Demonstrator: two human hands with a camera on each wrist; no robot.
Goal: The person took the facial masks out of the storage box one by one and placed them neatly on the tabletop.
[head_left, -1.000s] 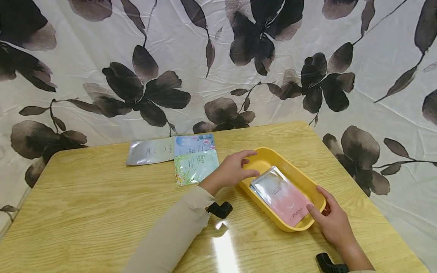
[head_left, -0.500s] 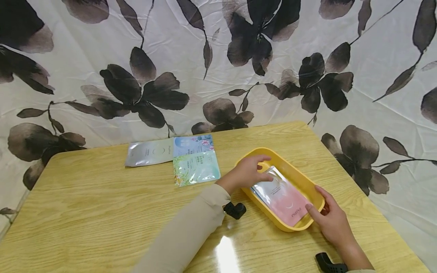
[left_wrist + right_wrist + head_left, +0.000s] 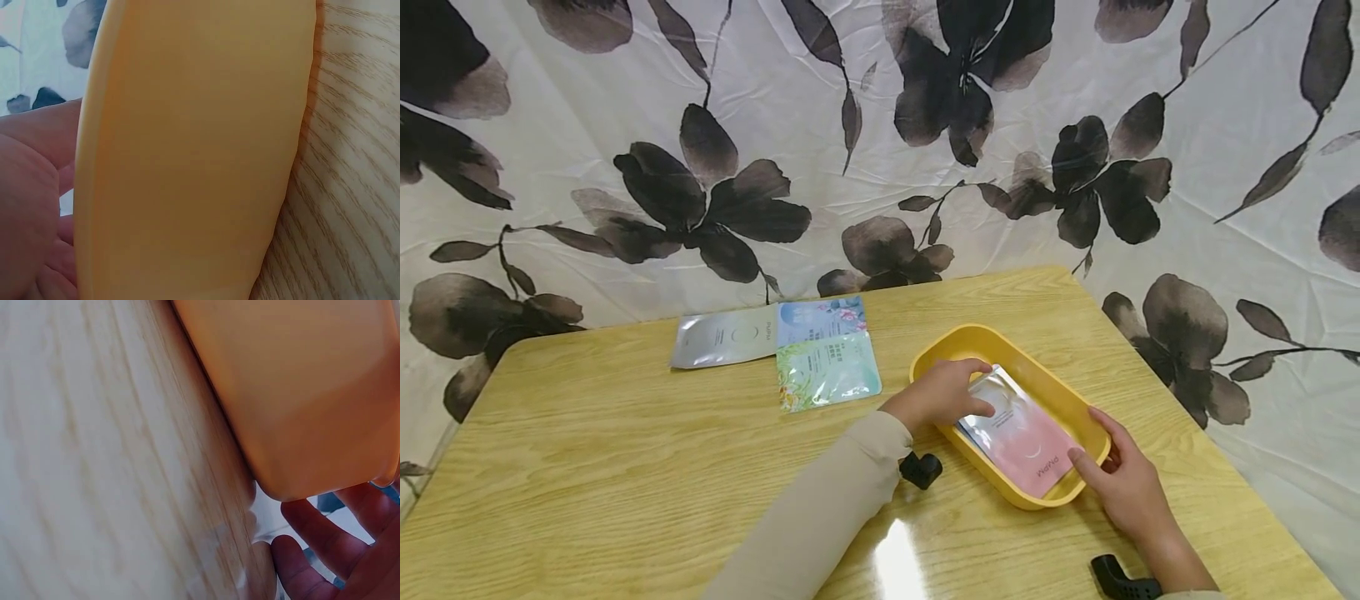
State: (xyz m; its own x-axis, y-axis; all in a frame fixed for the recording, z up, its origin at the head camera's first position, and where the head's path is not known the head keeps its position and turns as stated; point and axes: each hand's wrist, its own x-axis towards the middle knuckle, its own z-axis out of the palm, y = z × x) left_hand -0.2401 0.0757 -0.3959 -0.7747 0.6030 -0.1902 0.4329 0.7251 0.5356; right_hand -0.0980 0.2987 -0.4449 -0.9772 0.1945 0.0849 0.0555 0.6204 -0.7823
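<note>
My left hand [image 3: 946, 392] reaches over the near side of a yellow plastic tray [image 3: 1052, 385], thumb and forefinger apart at the silver end of a pink and silver sheet mask packet [image 3: 1028, 437]. A bluish edge of another packet shows beneath it. In the left wrist view the tray wall hides most of the left fingers. My right hand [image 3: 1123, 479] grips the tray's right end, its thumb over the rim and its fingers outside. The right wrist view has those fingers [image 3: 325, 540] against the tray's outer wall.
Left of the tray, three more packets lie together on the wooden table [image 3: 625, 467]: a silver one [image 3: 722, 336], a blue floral one [image 3: 823, 319] and a green one [image 3: 829, 371] overlapping the blue. A floral cloth [image 3: 865, 100] hangs behind the table.
My left hand has moved right from the tray's far left rim, then down to the packet's silver end. The right hand keeps its grip and the tray stays in place.
</note>
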